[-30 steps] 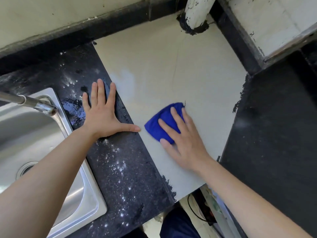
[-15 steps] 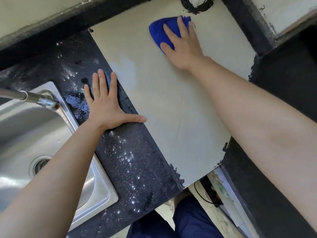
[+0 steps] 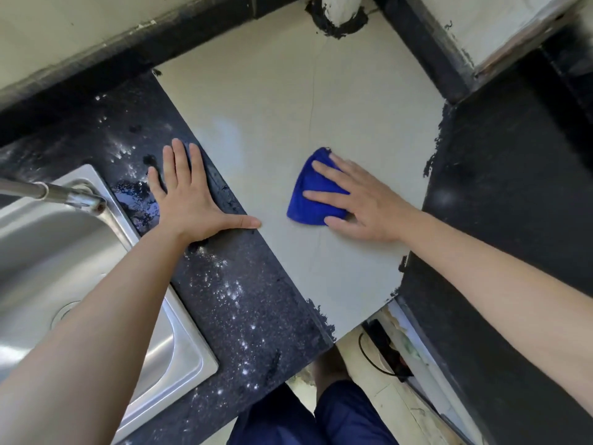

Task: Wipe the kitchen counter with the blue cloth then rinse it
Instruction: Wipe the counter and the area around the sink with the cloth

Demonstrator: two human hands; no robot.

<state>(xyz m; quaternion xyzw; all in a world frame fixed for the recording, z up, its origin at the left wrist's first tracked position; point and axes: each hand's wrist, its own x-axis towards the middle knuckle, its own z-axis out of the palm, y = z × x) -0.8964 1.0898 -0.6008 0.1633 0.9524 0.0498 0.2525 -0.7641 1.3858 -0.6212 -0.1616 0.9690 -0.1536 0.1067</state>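
head: right hand (image 3: 364, 203) on blue cloth (image 3: 307, 211)

View: single head-worn wide-angle camera | Faces: forward and steeply down over the counter (image 3: 272, 101) | Range: near | Frame: sink (image 3: 32, 252) at 8 o'clock, wall (image 3: 64, 27) at 11 o'clock, floor (image 3: 394, 406) at 6 o'clock

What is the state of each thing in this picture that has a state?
blue cloth: bunched, on the pale counter.
right hand: fingers straight, pressing the blue cloth.
left hand: flat, fingers spread, on the dark counter.
tap: no water seen running.
dark counter: wet beside the sink.
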